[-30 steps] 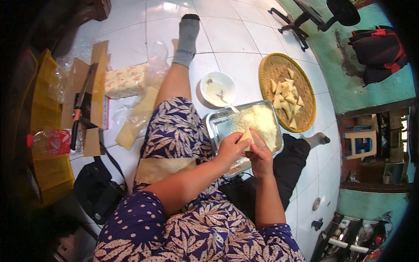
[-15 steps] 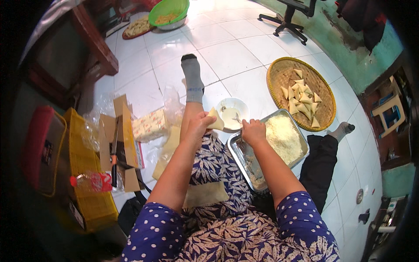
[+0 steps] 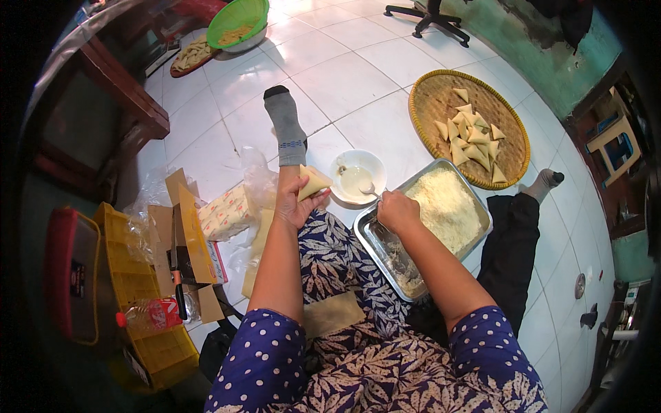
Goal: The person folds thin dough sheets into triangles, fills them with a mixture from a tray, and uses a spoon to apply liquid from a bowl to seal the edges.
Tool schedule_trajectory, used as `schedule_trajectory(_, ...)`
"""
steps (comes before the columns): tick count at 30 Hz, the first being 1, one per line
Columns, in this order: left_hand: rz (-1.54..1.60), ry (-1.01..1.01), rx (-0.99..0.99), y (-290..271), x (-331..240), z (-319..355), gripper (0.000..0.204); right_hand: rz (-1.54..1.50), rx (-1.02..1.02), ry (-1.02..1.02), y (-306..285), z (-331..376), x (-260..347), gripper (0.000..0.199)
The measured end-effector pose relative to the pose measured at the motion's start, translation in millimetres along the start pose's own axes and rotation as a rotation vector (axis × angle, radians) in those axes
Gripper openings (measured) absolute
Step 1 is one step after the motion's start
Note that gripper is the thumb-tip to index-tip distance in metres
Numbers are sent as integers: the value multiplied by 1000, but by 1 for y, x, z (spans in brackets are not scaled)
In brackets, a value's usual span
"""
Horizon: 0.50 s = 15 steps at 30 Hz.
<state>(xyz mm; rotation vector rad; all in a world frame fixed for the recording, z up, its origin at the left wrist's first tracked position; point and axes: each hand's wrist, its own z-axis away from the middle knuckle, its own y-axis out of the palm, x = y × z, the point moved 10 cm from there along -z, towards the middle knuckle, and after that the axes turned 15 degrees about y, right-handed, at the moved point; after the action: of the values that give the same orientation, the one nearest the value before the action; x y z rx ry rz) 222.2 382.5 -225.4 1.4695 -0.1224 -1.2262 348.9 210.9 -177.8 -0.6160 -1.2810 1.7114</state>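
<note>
My left hand (image 3: 292, 205) holds a pale triangular folded pastry (image 3: 315, 182), its fingers closed around the lower part. In my right hand (image 3: 399, 213) is a metal spoon (image 3: 369, 188), its tip inside a white bowl (image 3: 378, 164) of whitish paste. The bowl sits on the tiled floor between my legs. Under my right forearm lies a rectangular metal tray (image 3: 489, 227), heaped with pale yellow shredded filling (image 3: 449, 208); darker residue coats its near left part. A flat pastry sheet (image 3: 335, 314) rests on my lap.
Right of my legs, a round woven tray (image 3: 425, 93) carries several folded triangles (image 3: 476, 142). At left are a cardboard box (image 3: 187, 237) with an orange-handled knife, a plastic bottle (image 3: 148, 313), a yellow crate (image 3: 131, 258) and a wrapped packet (image 3: 227, 212). A green basin (image 3: 237, 20) stands farther off.
My left hand has turned, so the folded pastry shows a broader face. The spoon now shows more plainly in the bowl. The whole view has shifted slightly.
</note>
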Motion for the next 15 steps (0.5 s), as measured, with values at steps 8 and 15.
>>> schedule_trajectory(8, -131, -19, 33, 12, 5, -10, 32, -104, -37, 74, 3, -3, -13, 24)
schedule_trajectory(15, -172, -20, 71, 18, 13, -20, 36, -249, -338, -64, 1, 16, -28, 15)
